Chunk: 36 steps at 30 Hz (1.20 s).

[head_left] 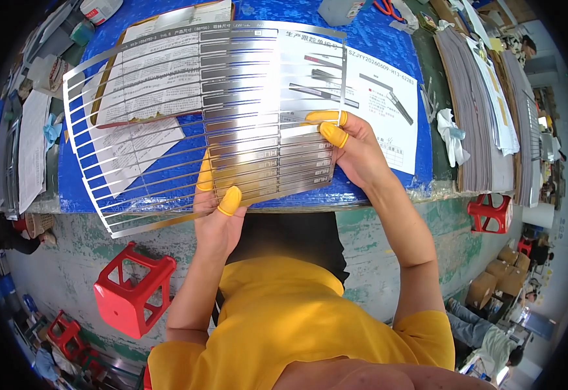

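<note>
A thin, shiny metal sheet (242, 127) is held up and tilted over the table. Its left part is an open frame of narrow crossbars, while solid strips fill the middle and right. My left hand (214, 224) grips its lower edge, thumb in front and fingers behind. At the right edge, my right hand (361, 151) pinches the end of a bright strip (301, 131) between thumb and forefinger; whether that strip is loose from the sheet I cannot tell. Yellow finger cots cover the thumbs and some fingertips of both hands.
A blue-covered table (193, 146) lies beneath. On it are a clipboard with printed paper (167, 71), a white printed sheet (388, 110) and red-handled scissors (387, 9). Stacked grey boards (479, 123) stand at right. Red stools (131, 296) are on the floor behind the table edge.
</note>
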Each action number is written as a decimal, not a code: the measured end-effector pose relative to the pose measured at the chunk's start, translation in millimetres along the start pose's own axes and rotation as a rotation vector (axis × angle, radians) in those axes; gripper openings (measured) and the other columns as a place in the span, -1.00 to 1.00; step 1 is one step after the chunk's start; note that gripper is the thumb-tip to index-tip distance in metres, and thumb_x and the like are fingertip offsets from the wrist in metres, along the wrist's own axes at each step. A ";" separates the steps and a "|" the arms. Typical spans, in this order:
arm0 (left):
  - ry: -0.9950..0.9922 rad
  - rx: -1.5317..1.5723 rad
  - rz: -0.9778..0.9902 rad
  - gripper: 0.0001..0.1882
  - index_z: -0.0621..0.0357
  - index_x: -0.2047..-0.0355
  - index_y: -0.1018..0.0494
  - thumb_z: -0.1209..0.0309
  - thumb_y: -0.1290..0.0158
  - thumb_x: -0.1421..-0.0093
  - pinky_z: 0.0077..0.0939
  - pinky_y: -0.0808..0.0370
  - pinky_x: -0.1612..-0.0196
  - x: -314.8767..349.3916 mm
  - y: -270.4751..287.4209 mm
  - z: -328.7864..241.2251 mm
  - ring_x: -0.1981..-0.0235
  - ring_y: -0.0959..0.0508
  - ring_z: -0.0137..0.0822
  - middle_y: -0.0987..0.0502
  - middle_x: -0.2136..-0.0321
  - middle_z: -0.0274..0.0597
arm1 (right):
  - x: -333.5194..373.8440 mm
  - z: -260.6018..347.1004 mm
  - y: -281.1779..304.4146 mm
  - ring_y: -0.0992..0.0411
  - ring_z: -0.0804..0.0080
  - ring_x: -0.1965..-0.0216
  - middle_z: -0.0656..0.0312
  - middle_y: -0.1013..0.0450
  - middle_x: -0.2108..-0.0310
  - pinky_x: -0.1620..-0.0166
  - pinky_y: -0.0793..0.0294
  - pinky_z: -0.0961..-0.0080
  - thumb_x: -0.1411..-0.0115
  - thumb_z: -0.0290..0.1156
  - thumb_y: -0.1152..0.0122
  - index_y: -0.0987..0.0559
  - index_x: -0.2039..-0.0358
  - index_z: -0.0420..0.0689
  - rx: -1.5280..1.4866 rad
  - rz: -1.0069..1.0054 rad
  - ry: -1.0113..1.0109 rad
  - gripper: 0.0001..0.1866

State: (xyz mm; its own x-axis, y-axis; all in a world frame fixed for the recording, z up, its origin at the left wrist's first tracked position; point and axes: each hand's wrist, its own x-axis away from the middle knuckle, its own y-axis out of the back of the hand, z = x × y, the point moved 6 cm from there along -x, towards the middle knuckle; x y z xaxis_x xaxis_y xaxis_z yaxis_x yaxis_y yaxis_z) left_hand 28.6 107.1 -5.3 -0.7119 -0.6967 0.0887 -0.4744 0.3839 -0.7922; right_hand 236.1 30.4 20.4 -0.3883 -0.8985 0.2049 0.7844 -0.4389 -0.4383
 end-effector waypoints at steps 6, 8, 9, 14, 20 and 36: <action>-0.010 0.002 0.010 -0.41 0.07 -0.22 -0.10 0.60 0.03 -0.18 -0.11 -0.37 -0.13 -0.4 -1.5 -1.4 -0.10 -0.37 -0.15 -0.34 -0.08 -0.09 | 0.5 -4.6 8.1 -0.49 0.54 0.33 0.20 -0.52 0.29 0.23 -0.51 0.59 -0.24 -0.36 -0.10 -0.52 0.14 -0.26 0.155 -0.041 -0.035 -0.73; -0.018 -0.007 0.013 -0.43 0.10 -0.21 -0.11 0.59 0.04 -0.19 -0.11 -0.37 -0.13 -0.7 -3.0 -2.0 -0.09 -0.39 -0.16 -0.35 -0.06 -0.09 | 0.1 -2.5 7.8 -0.49 0.55 0.35 0.20 -0.52 0.30 0.24 -0.51 0.59 -0.24 -0.35 -0.09 -0.52 0.15 -0.26 0.162 -0.055 -0.033 -0.74; -0.017 -0.006 0.014 -0.43 0.10 -0.21 -0.11 0.59 0.04 -0.19 -0.11 -0.37 -0.13 -0.9 -3.8 -1.6 -0.09 -0.39 -0.16 -0.35 -0.06 -0.09 | -1.0 -2.4 10.3 -0.49 0.54 0.36 0.18 -0.52 0.29 0.24 -0.51 0.60 -0.24 -0.36 -0.09 -0.51 0.16 -0.28 0.120 -0.084 -0.054 -0.74; -0.070 -0.006 -0.020 -0.46 0.08 -0.19 -0.12 0.56 0.05 -0.21 -0.09 -0.36 -0.12 2.4 0.6 -1.8 -0.09 -0.39 -0.17 -0.34 -0.07 -0.10 | -3.3 10.7 23.4 -0.50 0.51 0.35 0.13 -0.52 0.29 0.23 -0.51 0.61 -0.24 -0.40 -0.07 -0.49 0.15 -0.32 0.055 -0.173 -0.069 -0.74; -0.077 0.006 -0.079 -0.47 0.06 -0.18 -0.13 0.55 0.04 -0.20 -0.08 -0.35 -0.13 0.0 1.2 -2.1 -0.09 -0.38 -0.18 -0.34 -0.06 -0.12 | -1.4 49.8 36.4 -0.45 0.47 0.43 0.14 -0.50 0.32 0.33 -0.44 0.61 -0.13 -0.51 -0.16 -0.54 0.20 -0.26 1.110 -0.362 0.192 -0.79; -0.088 0.016 -0.080 -0.52 0.14 -0.14 -0.20 0.59 0.03 -0.20 -0.05 -0.39 -0.09 -0.2 0.0 -3.4 -0.06 -0.41 -0.18 -0.37 -0.04 -0.13 | -31.1 67.0 36.3 -0.32 0.28 0.28 0.15 -0.40 0.36 0.29 -0.39 0.50 -0.09 -0.52 -0.17 -0.59 0.24 -0.15 1.493 -0.448 0.692 -0.81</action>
State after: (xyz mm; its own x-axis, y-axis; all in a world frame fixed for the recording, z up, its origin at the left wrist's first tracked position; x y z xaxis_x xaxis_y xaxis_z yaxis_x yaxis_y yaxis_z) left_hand 27.0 109.3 -3.3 -0.6237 -0.7753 0.0994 -0.5188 0.3155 -0.7945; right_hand 309.0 41.7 56.8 -0.4937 -0.7169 -0.4923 0.1447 -0.6259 0.7663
